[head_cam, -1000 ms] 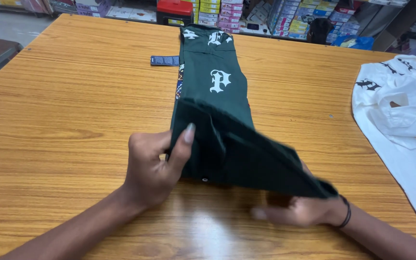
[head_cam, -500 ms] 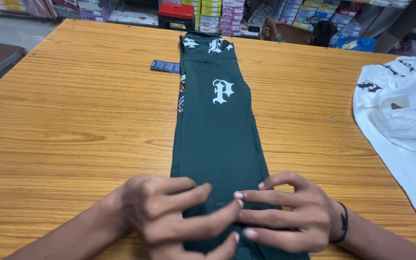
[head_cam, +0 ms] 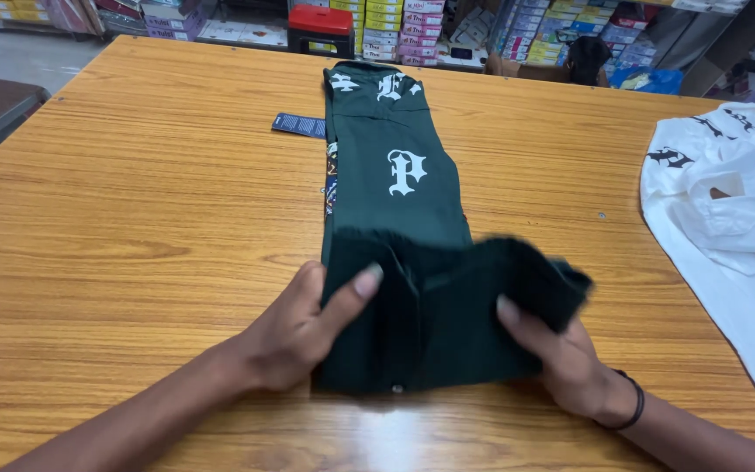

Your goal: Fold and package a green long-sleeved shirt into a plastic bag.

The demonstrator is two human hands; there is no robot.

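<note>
Green shirt lies lengthwise mid-bench; left hand and right hand have fingers clamped on its lifted near end. Best keep both corners level, edges matched, folding far.

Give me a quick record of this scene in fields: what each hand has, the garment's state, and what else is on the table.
left hand: grips the near left edge of the dark green shirt, thumb on top
right hand: holds the near right part, lifted and blurred
shirt state: folded into a long strip, white printed letters showing, near end raised off the wooden table
beside it: small dark tag
right side: white shirt, spread loosely
</note>
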